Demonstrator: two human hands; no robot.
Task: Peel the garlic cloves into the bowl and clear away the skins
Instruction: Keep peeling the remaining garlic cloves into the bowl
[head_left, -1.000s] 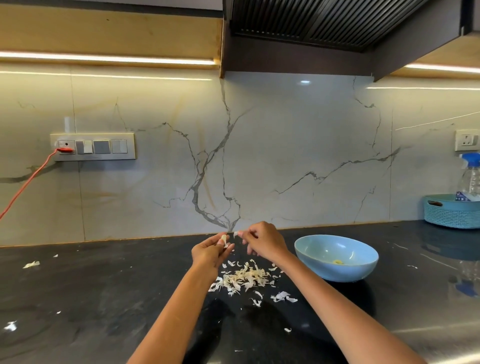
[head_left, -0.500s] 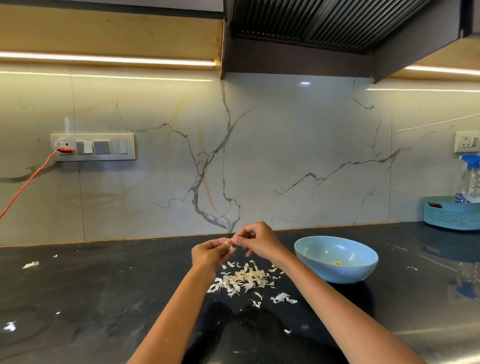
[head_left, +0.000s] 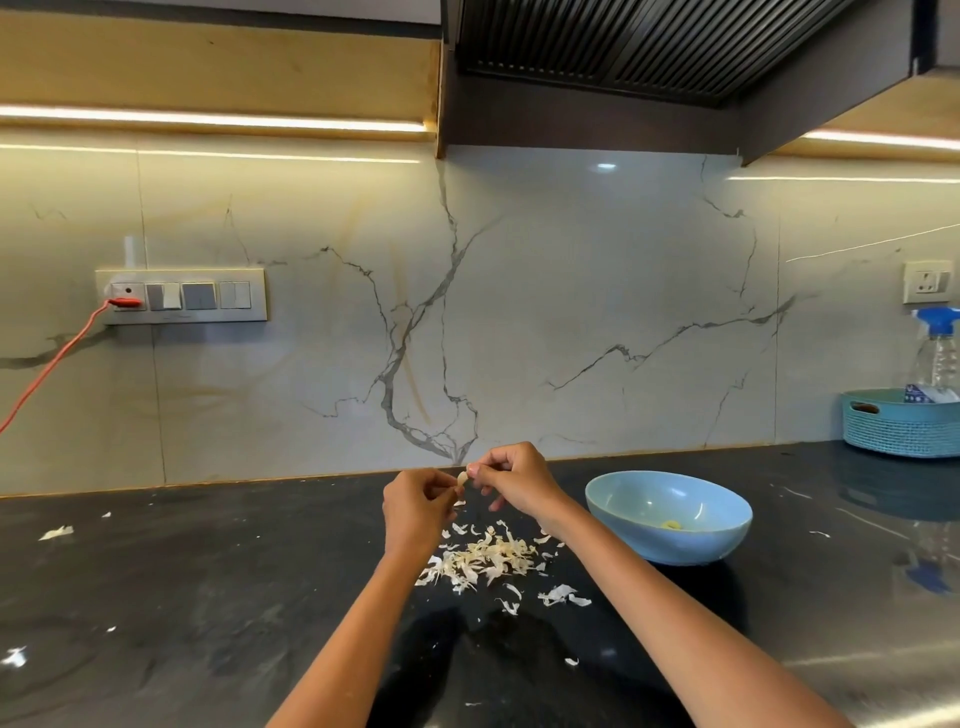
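The left hand (head_left: 418, 506) and right hand (head_left: 511, 480) meet fingertip to fingertip above the counter, both pinching one small pale garlic clove (head_left: 461, 478); how much skin is on it is too small to tell. Directly beneath the hands lies a heap of skins (head_left: 483, 561) on the dark counter (head_left: 182, 597). Just right of the right wrist sits the blue bowl (head_left: 670, 540), something small and yellowish at its bottom.

Warm LED strips (head_left: 208, 120) under the cabinets are lighting the marble backsplash (head_left: 571, 312); glare is streaking the dark countertop (head_left: 156, 597); wide-angle distortion is bending the frame's edges.
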